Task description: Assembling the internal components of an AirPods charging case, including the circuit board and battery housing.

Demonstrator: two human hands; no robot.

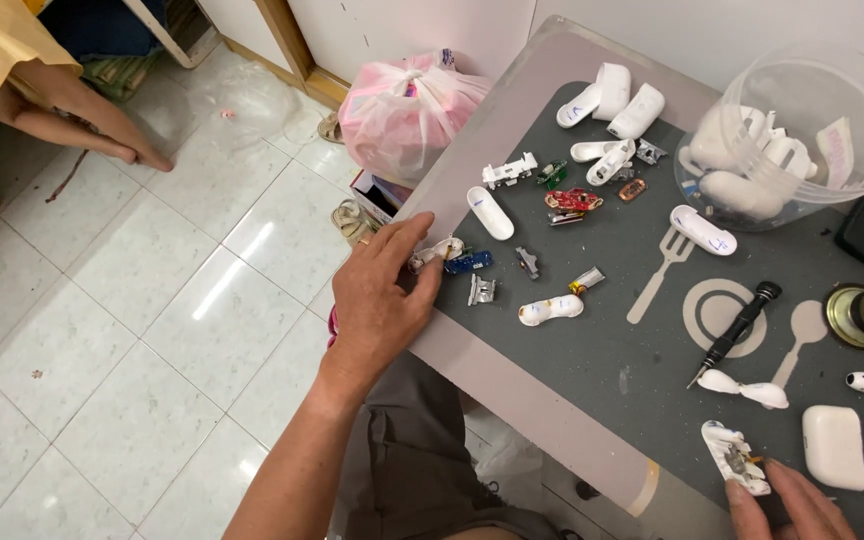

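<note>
The left hand (380, 296) lay flat and open at the table's (512, 375) left edge, gripping nothing, its fingertips (430, 262) touching a small white part (439, 250) just beside a blue component (469, 262). At about two o'clock from that hand sat a loose spread of pieces: a grey metal bracket (481, 290), a white earbud shell (551, 310) and a red circuit piece (573, 200). The right hand (787, 505), at five o'clock in the frame, pressed on an opened white case half (735, 458); the frame edge cut off most of it, so it may have been pinching the piece rather than only resting on it. A closed white charging case (833, 446) lay just beside, at three o'clock from the case half. A black screwdriver (737, 331) rested on the grey mat (632, 365) toward twelve o'clock from that hand. A clear plastic tub (802, 130) of white shells stood at one o'clock.
</note>
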